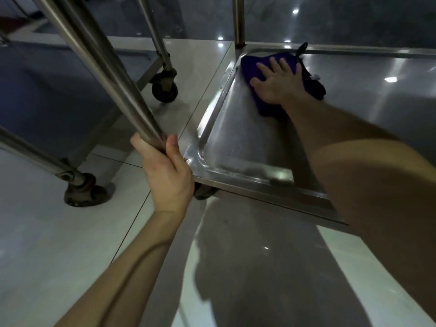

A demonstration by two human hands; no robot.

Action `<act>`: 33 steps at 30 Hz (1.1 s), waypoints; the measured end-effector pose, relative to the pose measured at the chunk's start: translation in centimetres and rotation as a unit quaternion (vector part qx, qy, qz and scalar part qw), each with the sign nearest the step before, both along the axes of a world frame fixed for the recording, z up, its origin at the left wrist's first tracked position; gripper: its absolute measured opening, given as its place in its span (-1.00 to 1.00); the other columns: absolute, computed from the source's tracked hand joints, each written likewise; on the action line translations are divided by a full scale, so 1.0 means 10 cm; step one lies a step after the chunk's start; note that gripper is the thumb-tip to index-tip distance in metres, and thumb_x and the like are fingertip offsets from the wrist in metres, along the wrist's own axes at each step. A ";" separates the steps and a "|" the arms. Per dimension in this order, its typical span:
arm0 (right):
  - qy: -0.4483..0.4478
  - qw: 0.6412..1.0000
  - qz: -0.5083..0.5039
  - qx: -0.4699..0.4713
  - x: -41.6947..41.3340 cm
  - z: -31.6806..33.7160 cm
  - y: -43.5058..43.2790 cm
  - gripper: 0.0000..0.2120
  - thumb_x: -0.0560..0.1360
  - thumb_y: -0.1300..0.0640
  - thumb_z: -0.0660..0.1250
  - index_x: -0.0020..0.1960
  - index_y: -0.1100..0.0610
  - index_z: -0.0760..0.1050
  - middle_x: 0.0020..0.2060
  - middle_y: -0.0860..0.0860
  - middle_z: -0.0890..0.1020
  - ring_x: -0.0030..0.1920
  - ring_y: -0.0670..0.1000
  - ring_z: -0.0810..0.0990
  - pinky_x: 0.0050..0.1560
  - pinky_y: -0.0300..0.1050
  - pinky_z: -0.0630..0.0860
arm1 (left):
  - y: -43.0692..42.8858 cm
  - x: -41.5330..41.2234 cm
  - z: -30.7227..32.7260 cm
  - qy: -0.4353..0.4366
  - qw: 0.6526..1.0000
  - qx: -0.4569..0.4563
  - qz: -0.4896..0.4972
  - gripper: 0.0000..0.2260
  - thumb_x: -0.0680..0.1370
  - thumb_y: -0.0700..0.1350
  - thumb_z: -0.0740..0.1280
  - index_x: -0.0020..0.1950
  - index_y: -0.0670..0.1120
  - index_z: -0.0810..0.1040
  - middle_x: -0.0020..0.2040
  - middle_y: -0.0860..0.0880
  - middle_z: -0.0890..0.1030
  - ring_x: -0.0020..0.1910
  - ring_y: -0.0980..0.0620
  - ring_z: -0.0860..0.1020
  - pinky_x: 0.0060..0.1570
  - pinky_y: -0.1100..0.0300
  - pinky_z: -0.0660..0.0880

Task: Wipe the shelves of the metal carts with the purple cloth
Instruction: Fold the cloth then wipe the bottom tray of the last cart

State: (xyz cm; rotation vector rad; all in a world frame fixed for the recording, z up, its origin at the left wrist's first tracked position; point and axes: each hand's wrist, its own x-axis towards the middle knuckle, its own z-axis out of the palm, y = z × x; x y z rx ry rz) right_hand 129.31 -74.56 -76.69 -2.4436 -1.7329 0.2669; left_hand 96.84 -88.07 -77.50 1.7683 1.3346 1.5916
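A person's right grip, fingers spread flat, presses the purple cloth into the far left corner of a metal cart's bottom shelf. The left grip is curled round the cart's upright post at the near left corner. Wiping of this shelf appears under way. The next stroke likely calls for drawing the cloth along the left edge toward the near rim. A second cart stands beside it.
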 end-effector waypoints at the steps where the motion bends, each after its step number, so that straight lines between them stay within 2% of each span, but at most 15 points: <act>1: -0.005 1.000 0.002 -0.003 -0.06 0.01 0.00 -0.26 0.64 -0.38 -0.13 0.76 -0.14 -0.03 0.77 0.04 -0.05 0.75 0.16 -0.12 0.65 0.39 -0.27 | -0.01 0.01 0.00 -0.005 1.000 -0.001 0.001 -0.84 0.76 -0.04 0.19 0.24 -0.07 0.25 -0.08 -0.24 0.53 -0.14 -0.12 0.57 -0.13 0.36 0.47; 5: -0.014 0.997 0.075 -0.011 -0.72 0.02 -0.23 -0.32 0.70 -0.32 -0.12 0.77 -0.15 -0.08 0.76 0.05 -0.09 0.75 0.15 -0.17 0.64 0.41 -0.30 | -0.04 0.02 0.04 -0.018 1.000 -0.014 -0.002 -0.82 0.77 -0.02 0.19 0.26 -0.06 0.25 -0.11 -0.19 0.51 -0.19 -0.07 0.54 -0.19 0.37 0.46; 8: -0.014 0.988 0.153 -0.001 -1.27 -0.03 -0.70 -0.34 0.71 -0.33 -0.14 0.76 -0.19 -0.13 0.76 0.01 -0.13 0.74 0.10 -0.21 0.65 0.35 -0.34 | -0.06 0.02 0.07 -0.017 0.999 -0.034 -0.009 -0.83 0.78 -0.03 0.20 0.27 -0.03 0.25 -0.15 -0.05 0.46 -0.25 0.05 0.50 -0.24 0.28 0.48; 11: -0.001 0.979 0.205 -0.014 -1.50 -0.05 -1.28 -0.33 0.70 -0.36 -0.15 0.75 -0.22 -0.15 0.76 -0.03 -0.16 0.74 0.05 -0.25 0.65 0.30 -0.36 | -0.06 0.03 0.09 -0.011 0.998 -0.060 0.011 -0.77 0.78 -0.07 0.21 0.33 -0.17 0.29 -0.17 0.09 0.44 -0.27 0.20 0.49 -0.27 0.30 0.44; 13: 0.025 0.973 0.226 -0.031 -1.54 0.00 -1.65 -0.25 0.64 -0.49 -0.16 0.75 -0.25 -0.14 0.76 -0.05 -0.16 0.73 0.02 -0.26 0.66 0.27 -0.37 | -0.09 0.04 0.15 -0.012 0.997 -0.079 0.010 -0.71 0.79 -0.07 0.22 0.39 -0.24 0.29 -0.15 0.10 0.47 -0.25 0.20 0.52 -0.22 0.15 0.50; 15: 0.008 0.965 0.258 -0.049 -1.53 0.05 -1.97 -0.06 0.52 -0.63 -0.03 0.75 -0.23 -0.18 0.76 -0.02 -0.18 0.73 0.04 -0.26 0.66 0.31 -0.34 | -0.13 0.02 0.22 -0.006 0.995 -0.100 0.003 -0.72 0.79 -0.05 0.23 0.38 -0.21 0.31 -0.11 0.05 0.51 -0.20 0.11 0.55 -0.15 0.00 0.57; 16: -0.020 0.961 0.272 -0.052 -1.51 0.05 -2.10 0.02 0.50 -0.61 0.13 0.75 -0.21 -0.22 0.76 0.00 -0.19 0.73 0.07 -0.24 0.67 0.34 -0.30 | -0.15 0.00 0.25 -0.001 0.994 -0.109 -0.004 -0.74 0.79 -0.04 0.24 0.36 -0.18 0.32 -0.09 0.06 0.52 -0.18 0.07 0.56 -0.12 -0.01 0.59; 18: -0.057 0.956 0.284 -0.050 -1.47 0.06 -2.23 0.05 0.55 -0.33 0.39 0.76 -0.16 -0.24 0.76 0.04 -0.16 0.74 0.13 -0.18 0.68 0.39 -0.18 | -0.19 -0.05 0.32 0.013 0.992 -0.123 -0.023 -0.79 0.78 -0.02 0.26 0.30 -0.10 0.32 -0.08 0.10 0.52 -0.18 0.15 0.57 -0.12 0.05 0.58; 19: -0.058 0.957 0.281 -0.048 -1.47 0.08 -2.25 0.01 0.60 -0.18 0.41 0.76 -0.15 -0.23 0.76 0.05 -0.14 0.75 0.14 -0.17 0.68 0.40 -0.14 | -0.21 -0.09 0.35 0.031 0.991 -0.130 -0.030 -0.80 0.78 -0.02 0.27 0.30 -0.06 0.31 -0.06 0.11 0.53 -0.17 0.20 0.57 -0.14 0.11 0.56; 21: -0.040 0.958 0.277 -0.054 -1.49 0.15 -2.23 -0.12 0.69 -0.05 0.35 0.77 -0.14 -0.20 0.76 0.05 -0.12 0.75 0.14 -0.15 0.68 0.39 -0.12 | -0.23 -0.19 0.39 0.092 0.979 -0.175 -0.050 -0.73 0.76 -0.07 0.31 0.40 -0.06 0.33 0.08 0.08 0.59 -0.09 0.22 0.59 -0.09 0.14 0.54; 24: 0.018 0.956 0.278 -0.095 -1.51 0.33 -2.24 -0.23 0.73 0.04 0.31 0.77 -0.12 -0.07 0.76 0.07 0.00 0.74 0.14 -0.03 0.68 0.31 -0.02 | -0.24 -0.46 0.47 0.202 0.923 -0.306 -0.113 -0.66 0.73 -0.23 0.26 0.52 -0.16 0.43 0.22 -0.10 0.62 0.21 -0.19 0.64 0.12 0.06 0.53; 26: 0.092 0.956 0.254 -0.112 -1.51 0.54 -2.28 -0.32 0.71 0.14 0.32 0.75 -0.09 0.14 0.65 0.12 0.33 0.62 0.18 0.31 0.55 0.05 0.28 | -0.27 -0.73 0.61 0.254 0.878 -0.368 -0.170 -0.51 0.69 -0.37 0.23 0.63 -0.14 0.39 0.37 -0.17 0.60 0.36 -0.26 0.59 0.31 -0.07 0.57; 28: 0.160 0.957 0.211 -0.121 -1.54 0.80 -2.32 -0.42 0.69 0.20 0.30 0.66 -0.11 0.33 0.37 0.08 0.61 0.31 0.15 0.59 0.18 -0.09 0.44 | -0.32 -1.02 0.85 0.285 0.851 -0.394 -0.196 -0.36 0.64 -0.47 0.22 0.68 -0.05 0.34 0.54 -0.15 0.50 0.46 -0.19 0.54 0.44 -0.15 0.53; 30: 0.208 0.950 0.179 -0.149 -1.64 1.07 -2.35 -0.49 0.68 0.20 0.29 0.56 -0.17 0.42 0.19 0.00 0.68 0.12 0.10 0.65 -0.02 -0.09 0.50 | -0.34 -1.27 1.10 0.300 0.841 -0.398 -0.212 -0.28 0.61 -0.52 0.20 0.68 0.04 0.35 0.59 -0.10 0.44 0.51 -0.10 0.49 0.47 -0.08 0.51; 33: 0.312 0.923 0.135 -0.181 -1.85 1.46 -2.40 -0.50 0.67 0.13 0.35 0.48 -0.34 0.45 0.06 -0.15 0.71 -0.01 -0.01 0.72 -0.17 -0.19 0.60 | -0.40 -1.55 1.45 0.307 0.828 -0.401 -0.245 -0.20 0.57 -0.53 0.16 0.68 0.13 0.33 0.64 0.00 0.39 0.60 0.01 0.39 0.53 0.01 0.44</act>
